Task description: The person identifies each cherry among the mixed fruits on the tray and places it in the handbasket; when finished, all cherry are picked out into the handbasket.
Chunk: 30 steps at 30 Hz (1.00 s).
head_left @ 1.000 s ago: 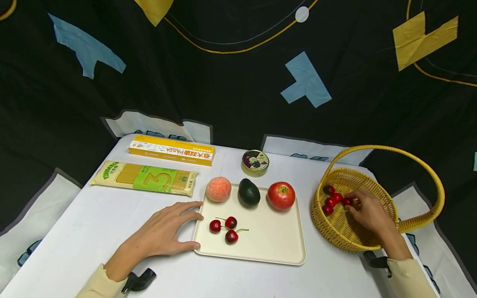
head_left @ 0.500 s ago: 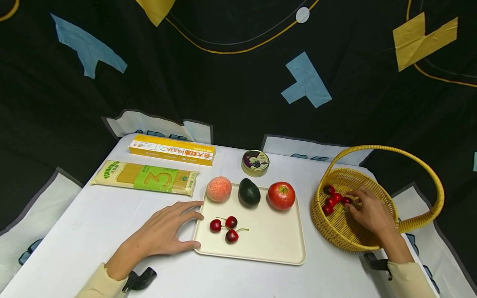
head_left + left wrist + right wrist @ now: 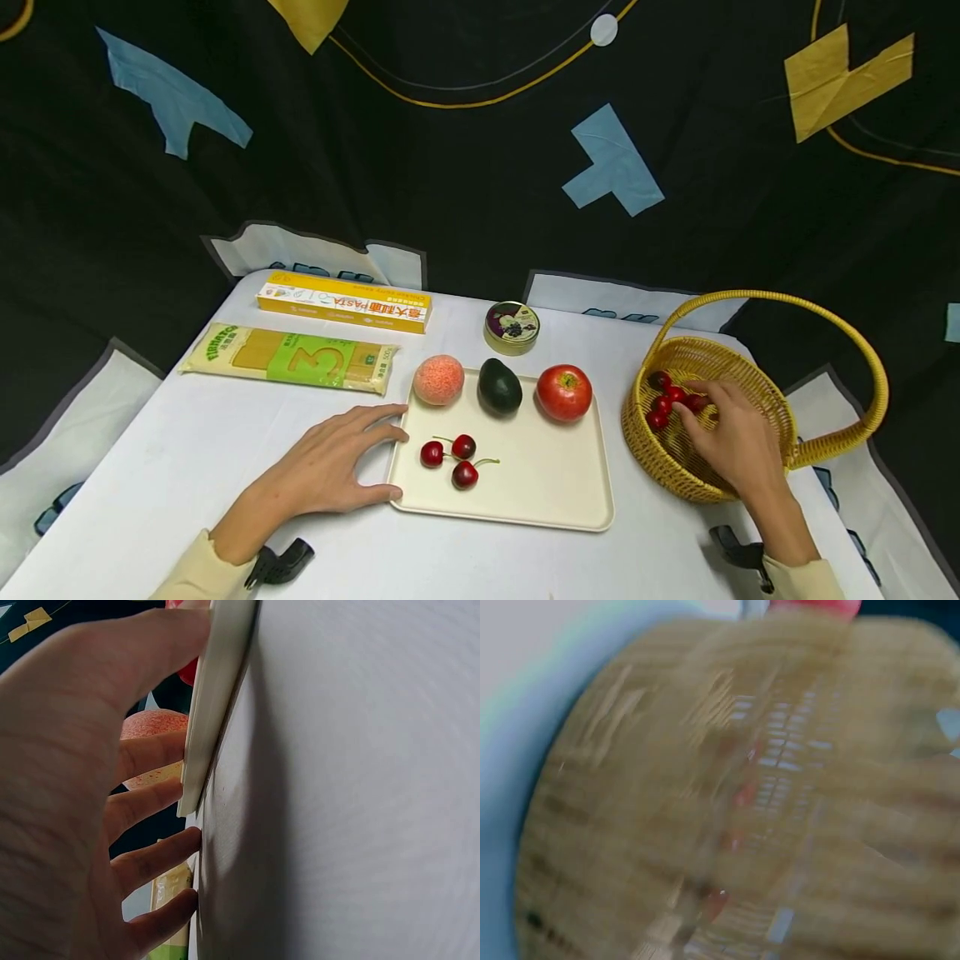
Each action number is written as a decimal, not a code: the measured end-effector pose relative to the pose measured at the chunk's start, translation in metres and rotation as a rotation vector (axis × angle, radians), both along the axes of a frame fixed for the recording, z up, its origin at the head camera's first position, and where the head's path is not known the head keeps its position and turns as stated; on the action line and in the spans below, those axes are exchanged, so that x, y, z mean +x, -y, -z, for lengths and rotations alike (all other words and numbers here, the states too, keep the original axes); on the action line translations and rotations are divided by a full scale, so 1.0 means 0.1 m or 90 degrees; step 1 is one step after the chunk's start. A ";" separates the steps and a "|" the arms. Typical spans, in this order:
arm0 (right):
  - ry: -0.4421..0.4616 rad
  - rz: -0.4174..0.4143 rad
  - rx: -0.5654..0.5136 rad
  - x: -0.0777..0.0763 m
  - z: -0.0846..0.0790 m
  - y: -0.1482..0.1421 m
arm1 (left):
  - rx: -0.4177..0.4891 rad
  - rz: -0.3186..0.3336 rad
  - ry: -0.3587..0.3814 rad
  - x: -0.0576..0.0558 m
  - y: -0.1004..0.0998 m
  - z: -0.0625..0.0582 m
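In the head view, my right hand [image 3: 731, 433] is inside the yellow wicker basket [image 3: 637, 437], thumb and fingers spread over a cherry [image 3: 696, 403]. No grip on it is visible. Several more cherries [image 3: 663, 404] lie beside it. The right wrist view is blurred, showing the basket weave [image 3: 645, 787] and red spots. My left hand [image 3: 322, 467] rests at the left edge of the cream tray [image 3: 540, 500], fingers extended; thumb and fingertips touch the rim in the left wrist view. Three cherries [image 3: 465, 476] with stems lie on the tray.
Along the tray's back sit a speckled pinkish fruit [image 3: 438, 380], an avocado [image 3: 499, 387] and a round red fruit [image 3: 564, 393]. Behind are a round tin [image 3: 512, 327], a pasta box [image 3: 345, 302] and a pasta packet [image 3: 292, 358]. The basket's tall handle [image 3: 873, 375] arches over its right side.
My right hand has shifted left within the basket, its thumb now left of the cherry, which stays in about the same place. The left hand and tray have not moved.
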State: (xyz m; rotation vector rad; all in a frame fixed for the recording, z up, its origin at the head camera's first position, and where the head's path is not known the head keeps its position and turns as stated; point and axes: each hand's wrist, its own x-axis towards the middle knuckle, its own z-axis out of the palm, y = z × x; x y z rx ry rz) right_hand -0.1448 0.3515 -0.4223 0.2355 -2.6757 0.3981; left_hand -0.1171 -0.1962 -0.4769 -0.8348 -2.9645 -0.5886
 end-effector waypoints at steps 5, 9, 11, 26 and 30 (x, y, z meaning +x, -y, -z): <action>-0.036 -0.038 -0.010 0.05 -0.04 0.26 | -0.001 -0.001 0.001 0.00 0.00 0.01; -0.036 -0.072 -0.019 0.05 -0.08 0.49 | -0.002 -0.001 -0.003 0.00 0.00 0.01; -0.027 -0.091 -0.022 0.04 -0.08 0.61 | -0.002 -0.001 -0.007 -0.01 0.01 0.01; -0.018 -0.237 -0.013 0.00 0.02 1.36 | -0.003 0.002 -0.006 -0.01 0.00 0.01; -0.029 -0.284 -0.008 0.01 0.06 1.52 | -0.002 0.003 -0.009 -0.01 0.00 0.01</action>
